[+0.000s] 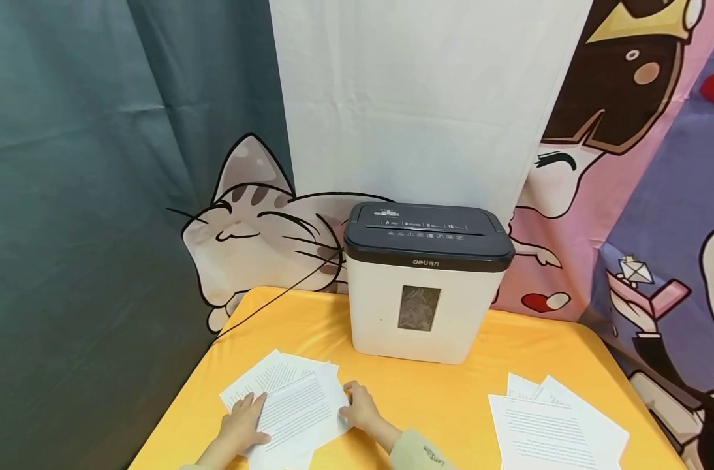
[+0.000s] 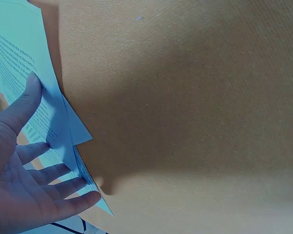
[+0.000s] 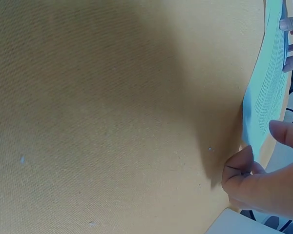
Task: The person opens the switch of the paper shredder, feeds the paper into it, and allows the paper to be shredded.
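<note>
A loose stack of printed paper sheets (image 1: 294, 408) lies fanned on the table's left side. My left hand (image 1: 243, 424) rests on its left part, fingers spread. In the left wrist view the left hand (image 2: 31, 178) has its thumb over the printed text and its fingers stretched along the sheets' edge. My right hand (image 1: 363, 410) is at the stack's right edge. In the right wrist view the right hand (image 3: 266, 178) has bent fingers right at the corner of a sheet (image 3: 256, 112), the thumb standing apart from them.
A white paper shredder (image 1: 374, 313) with a dark lid stands at the back middle of the yellow table (image 1: 427, 405). A second pile of printed sheets (image 1: 545, 431) lies at the right. A black cord (image 1: 275, 299) runs left from the shredder. Printed curtains (image 1: 392, 98) hang behind.
</note>
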### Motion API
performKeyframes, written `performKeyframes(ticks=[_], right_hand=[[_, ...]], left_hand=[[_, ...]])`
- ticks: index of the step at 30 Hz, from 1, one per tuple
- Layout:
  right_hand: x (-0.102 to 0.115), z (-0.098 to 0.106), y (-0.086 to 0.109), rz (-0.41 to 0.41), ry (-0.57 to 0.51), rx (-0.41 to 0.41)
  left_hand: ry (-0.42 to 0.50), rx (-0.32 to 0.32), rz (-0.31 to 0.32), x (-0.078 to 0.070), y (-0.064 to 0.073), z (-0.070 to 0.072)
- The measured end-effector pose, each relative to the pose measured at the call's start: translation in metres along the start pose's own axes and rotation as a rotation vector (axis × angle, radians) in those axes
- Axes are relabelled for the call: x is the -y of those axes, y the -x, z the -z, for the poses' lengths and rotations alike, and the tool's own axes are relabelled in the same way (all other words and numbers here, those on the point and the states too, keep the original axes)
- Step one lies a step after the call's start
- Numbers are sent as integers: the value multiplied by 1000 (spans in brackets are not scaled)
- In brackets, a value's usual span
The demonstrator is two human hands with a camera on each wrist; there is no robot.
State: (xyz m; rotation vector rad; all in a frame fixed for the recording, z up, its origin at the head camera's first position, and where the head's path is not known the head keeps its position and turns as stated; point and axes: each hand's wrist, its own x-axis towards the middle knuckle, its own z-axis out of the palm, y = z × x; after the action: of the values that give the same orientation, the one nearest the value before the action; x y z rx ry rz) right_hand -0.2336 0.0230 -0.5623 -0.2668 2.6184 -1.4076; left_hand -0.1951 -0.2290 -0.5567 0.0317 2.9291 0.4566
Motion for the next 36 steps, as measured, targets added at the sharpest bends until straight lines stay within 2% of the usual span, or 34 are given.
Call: performKeyframes(ticks=[7,11,14,22,26,30,36], right_hand=[[-2,-2,0,28,-79,-40],[-2,-3,0,53,-89,-46],[-1,-4,1,43,-79,-51],[-2,-6,3,15,-50,-50],[-1,-4,4,-8,-80,-51],[0,-1,4,-39,-155,-66],[-5,5,1,-50,-238,-97]], left_hand=[[21,8,14,-1,0,0],[46,13,18,-1,-1,-1],[52,20,16,1,-2,-1],[104,-33,-1,14,-9,4],[202,-53,-16,19,-13,7],[336,-80,-12,25,-17,10],[475,-110,83,35,-20,14]])
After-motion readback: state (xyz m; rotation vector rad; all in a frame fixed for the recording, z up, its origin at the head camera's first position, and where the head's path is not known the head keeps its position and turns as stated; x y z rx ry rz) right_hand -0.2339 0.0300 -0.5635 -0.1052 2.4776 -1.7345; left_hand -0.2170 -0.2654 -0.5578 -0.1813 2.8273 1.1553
